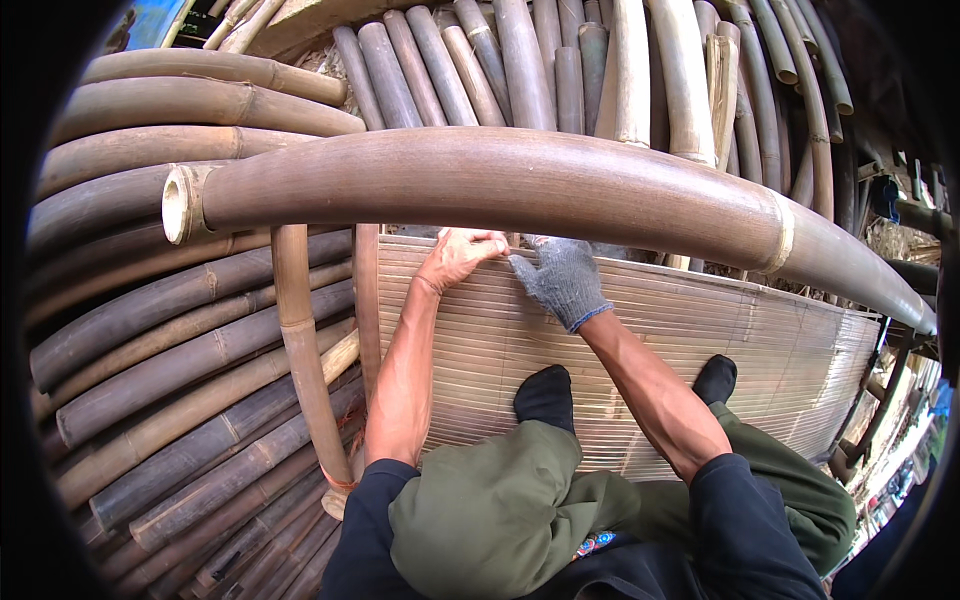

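Observation:
My bare left hand (pixel 462 257) is at the far edge of a slatted bamboo seat (pixel 470 350). Its thumb and fingers are pinched together; whatever lies between them is too small to name. Close beside it, my right hand (pixel 562 282) wears a grey knitted glove with a blue cuff. Its thumb points toward the left fingertips and its fingers curl at the same edge, partly hidden under a thick brown bamboo pole (pixel 480 175). This pole crosses just beyond both hands, its hollow cut end at the left.
Long bamboo poles (pixel 180 320) are stacked at the left. More cut bamboo lengths (pixel 420 70) lie beyond the thick pole. A slim bamboo upright (pixel 297 320) stands left of the seat. My feet in dark socks (pixel 545 398) rest on the slats.

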Demonstrator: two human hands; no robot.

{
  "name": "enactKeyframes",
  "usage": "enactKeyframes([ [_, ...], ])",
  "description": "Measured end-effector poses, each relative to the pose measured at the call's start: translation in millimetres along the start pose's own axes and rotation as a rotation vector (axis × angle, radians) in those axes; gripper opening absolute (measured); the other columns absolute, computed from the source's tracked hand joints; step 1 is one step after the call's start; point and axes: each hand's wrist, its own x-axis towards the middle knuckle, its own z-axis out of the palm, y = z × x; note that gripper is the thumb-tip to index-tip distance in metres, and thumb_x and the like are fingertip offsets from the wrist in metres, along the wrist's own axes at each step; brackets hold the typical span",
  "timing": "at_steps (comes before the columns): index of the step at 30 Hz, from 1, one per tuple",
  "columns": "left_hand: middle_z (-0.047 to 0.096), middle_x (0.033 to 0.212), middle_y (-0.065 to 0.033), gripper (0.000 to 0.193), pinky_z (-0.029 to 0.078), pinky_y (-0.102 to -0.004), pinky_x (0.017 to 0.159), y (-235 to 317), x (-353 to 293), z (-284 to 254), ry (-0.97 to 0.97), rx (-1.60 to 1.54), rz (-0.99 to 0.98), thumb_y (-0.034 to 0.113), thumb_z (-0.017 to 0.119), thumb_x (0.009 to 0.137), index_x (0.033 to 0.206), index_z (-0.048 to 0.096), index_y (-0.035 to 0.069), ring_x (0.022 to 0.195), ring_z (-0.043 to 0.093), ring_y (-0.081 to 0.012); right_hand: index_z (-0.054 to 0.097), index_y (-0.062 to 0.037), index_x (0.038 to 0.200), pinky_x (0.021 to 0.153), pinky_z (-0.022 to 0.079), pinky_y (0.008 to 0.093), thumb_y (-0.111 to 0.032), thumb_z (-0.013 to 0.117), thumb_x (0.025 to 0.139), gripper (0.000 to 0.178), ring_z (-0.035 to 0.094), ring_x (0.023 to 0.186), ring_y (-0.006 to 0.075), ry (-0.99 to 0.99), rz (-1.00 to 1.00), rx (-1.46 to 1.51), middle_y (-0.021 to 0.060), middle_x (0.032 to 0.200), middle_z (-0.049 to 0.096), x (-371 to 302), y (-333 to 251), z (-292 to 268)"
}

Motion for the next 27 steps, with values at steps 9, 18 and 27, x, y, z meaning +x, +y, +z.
enactKeyframes([
  [9, 0.068, 0.096, -0.0047, 0.031, 0.039, -0.0361, 0.096, -2, 8, -5, -0.167, 0.235, -0.015, 0.042, 0.069, 0.082, 0.085, 0.078, 0.012, 0.103, 0.059, -0.0206, 0.069, -0.0074, 0.081, 0.085, 0.047, 0.0438, -0.019, 0.065, 0.078, 0.013, 0.057, 0.097, 0.0305, -0.663, -0.435, -0.166, 0.0114, 0.096, 0.061, -105, -20, -96],
  [18, 0.069, 0.095, -0.0041, 0.028, 0.046, -0.0346, 0.091, -2, 5, -1, -0.069, 0.410, -0.030, 0.040, 0.071, 0.085, 0.090, 0.077, 0.013, 0.101, 0.061, -0.0204, 0.060, -0.0074, 0.123, 0.091, 0.049, 0.0470, -0.008, 0.065, 0.082, 0.041, 0.059, 0.103, 0.0414, -0.666, 0.203, 0.084, 0.0234, 0.126, 0.056, -112, 11, -216],
  [27, 0.074, 0.091, -0.0035, 0.037, 0.044, -0.0309, 0.090, 9, 8, 3, -0.089, 0.470, -0.115, 0.049, 0.064, 0.086, 0.091, 0.077, 0.015, 0.091, 0.067, -0.0180, 0.031, -0.0008, 0.146, 0.080, 0.057, 0.0418, -0.016, 0.065, 0.084, 0.072, 0.065, 0.098, 0.0390, -0.185, 0.232, -0.501, 0.0278, 0.134, 0.048, -81, 22, -180],
])
